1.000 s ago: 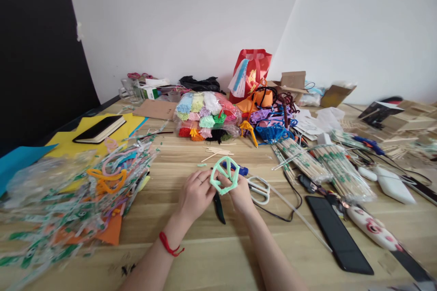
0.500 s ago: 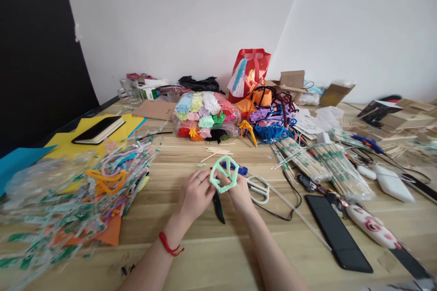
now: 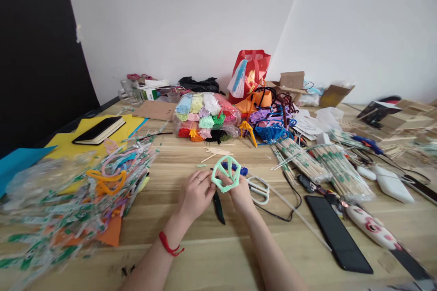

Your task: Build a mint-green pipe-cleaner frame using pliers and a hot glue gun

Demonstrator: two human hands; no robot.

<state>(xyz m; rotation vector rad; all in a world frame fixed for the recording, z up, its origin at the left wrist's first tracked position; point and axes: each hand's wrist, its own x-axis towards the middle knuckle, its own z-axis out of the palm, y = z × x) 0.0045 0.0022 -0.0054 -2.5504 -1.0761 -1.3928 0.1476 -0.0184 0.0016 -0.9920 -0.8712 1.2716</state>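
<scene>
Mint-green, the openwork frame [image 3: 229,173] is sitting slightly farther right than before, above the tabletop [image 3: 218,254]. The right hand [image 3: 241,194] is grasping its lower right side; the left hand [image 3: 197,194] is pinching its left edge. Wood grain is stretching leftward to the wrappers [image 3: 78,213]; scissors [image 3: 261,190] are lying beside the right hand.

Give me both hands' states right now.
Left hand: closed, fingers on the light green frame.
Right hand: closed, holding the same frame.
</scene>
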